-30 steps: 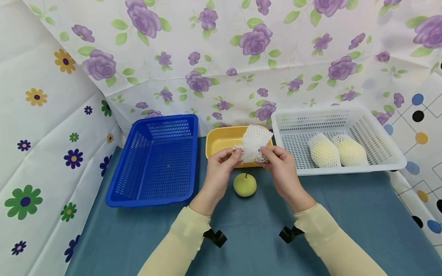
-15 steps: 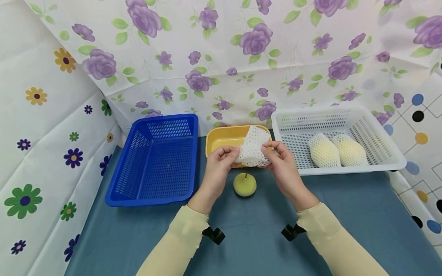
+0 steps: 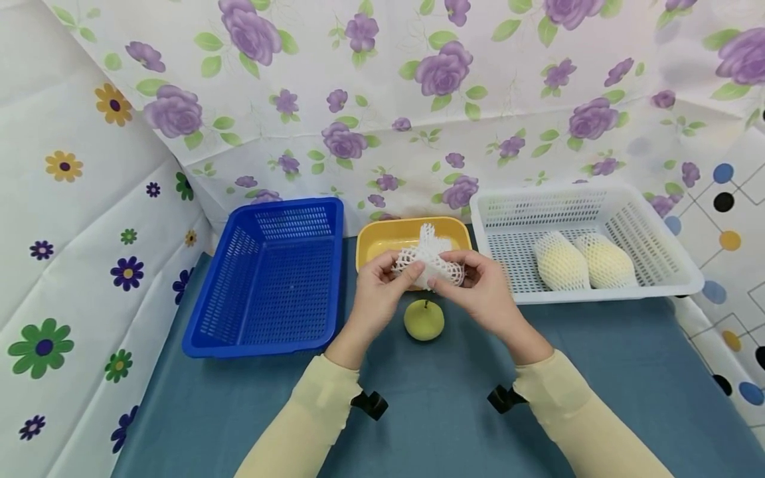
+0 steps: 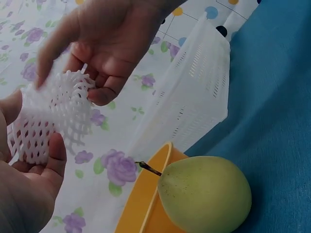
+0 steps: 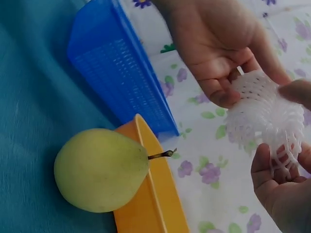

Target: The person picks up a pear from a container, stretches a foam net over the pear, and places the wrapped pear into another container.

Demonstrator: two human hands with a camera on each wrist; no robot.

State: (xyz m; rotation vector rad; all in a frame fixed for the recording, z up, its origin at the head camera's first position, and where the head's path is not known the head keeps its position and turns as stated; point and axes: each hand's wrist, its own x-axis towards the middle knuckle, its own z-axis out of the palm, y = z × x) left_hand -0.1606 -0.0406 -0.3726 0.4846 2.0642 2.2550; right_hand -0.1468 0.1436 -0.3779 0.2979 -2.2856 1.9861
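Observation:
A white foam fruit net (image 3: pixel 427 260) is held up between both hands above the front of the yellow tray. My left hand (image 3: pixel 378 282) pinches its left side between thumb and fingers. On the other side, my right hand (image 3: pixel 480 287) grips the right part, its thumb pressing the front. The netting bunches and spreads, with an end sticking up; the left wrist view shows its open mesh (image 4: pixel 53 114). Just below the hands a green pear (image 3: pixel 424 320) stands on the table, stem upward, touched by neither hand.
Behind the hands sits the yellow tray (image 3: pixel 373 243), with some white netting seen over it. A blue basket (image 3: pixel 263 352) is on the left. At right, a white basket (image 3: pixel 603 293) holds two net-wrapped pale yellow fruits (image 3: pixel 562 262). Flowered cloth (image 3: pixel 382 119) hangs behind.
The net, earlier upright and fairly flat, is now bunched and spread sideways between the hands. My right thumb has moved down and inward across it. The pear has stayed put.

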